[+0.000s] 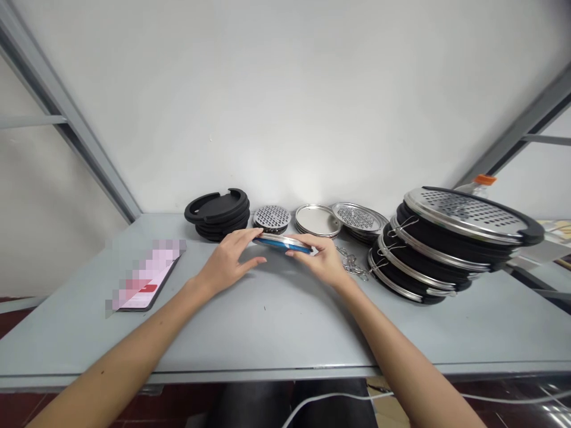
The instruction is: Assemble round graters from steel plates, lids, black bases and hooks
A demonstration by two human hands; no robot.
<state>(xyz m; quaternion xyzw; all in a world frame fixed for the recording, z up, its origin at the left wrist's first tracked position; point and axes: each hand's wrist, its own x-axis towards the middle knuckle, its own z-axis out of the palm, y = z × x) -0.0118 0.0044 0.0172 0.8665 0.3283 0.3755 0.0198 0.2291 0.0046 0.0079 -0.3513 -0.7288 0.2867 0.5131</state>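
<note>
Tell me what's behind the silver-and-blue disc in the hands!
Behind the disc sits a stack with a holed metal top, plain round metal pieces beside it. The disc hides anything directly behind it.

Qty by kind, 1 bench (250, 339):
1 stk ea. blk trays (218, 208), sm. grates (272, 216), plain discs (317, 219), rimmed grates (358, 217); 1 tall blk/silver stk (446, 238); 1 blue/silver disc (282, 241), 1 ph. (149, 276), 1 btl. (479, 185); loose wire clips (352, 264) too jumbled to ct.

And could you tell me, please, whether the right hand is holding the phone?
No, the right hand holds a disc, while the phone lies on the table.
</note>
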